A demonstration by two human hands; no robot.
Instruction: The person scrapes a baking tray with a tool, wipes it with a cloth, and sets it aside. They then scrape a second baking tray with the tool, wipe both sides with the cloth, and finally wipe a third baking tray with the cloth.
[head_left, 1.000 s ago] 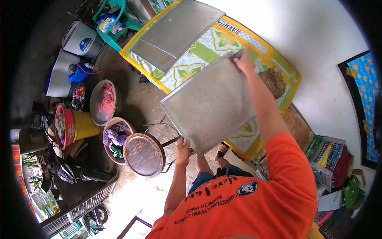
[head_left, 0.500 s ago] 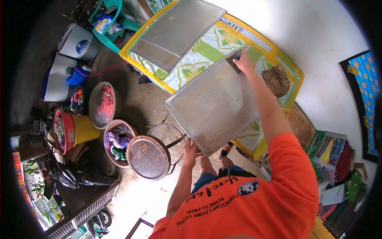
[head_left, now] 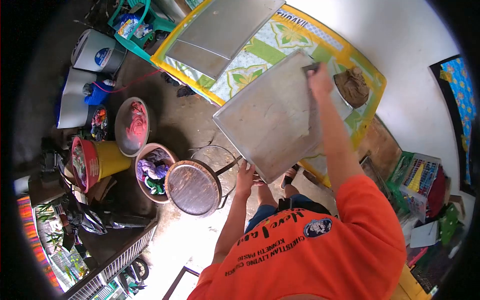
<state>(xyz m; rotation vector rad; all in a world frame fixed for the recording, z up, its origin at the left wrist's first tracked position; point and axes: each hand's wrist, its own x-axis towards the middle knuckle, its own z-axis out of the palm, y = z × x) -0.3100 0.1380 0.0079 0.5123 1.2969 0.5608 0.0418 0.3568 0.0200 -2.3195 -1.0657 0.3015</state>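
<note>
L hand (head_left: 246, 179), R hand (head_left: 320, 80) fingers pinch 1 held tray (head_left: 270, 117); 2 table trays (head_left: 225, 22) behind.

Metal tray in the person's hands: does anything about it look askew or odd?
Yes. The large grey rectangular metal tray is held tilted over the edge of the yellow-bordered floral table, gripped at opposite corners by the left hand and right hand; its surface looks blotchy.

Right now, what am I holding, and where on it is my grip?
A large flat metal tray. Your left hand has its grip on the near edge, and your right hand on the far corner.
</note>
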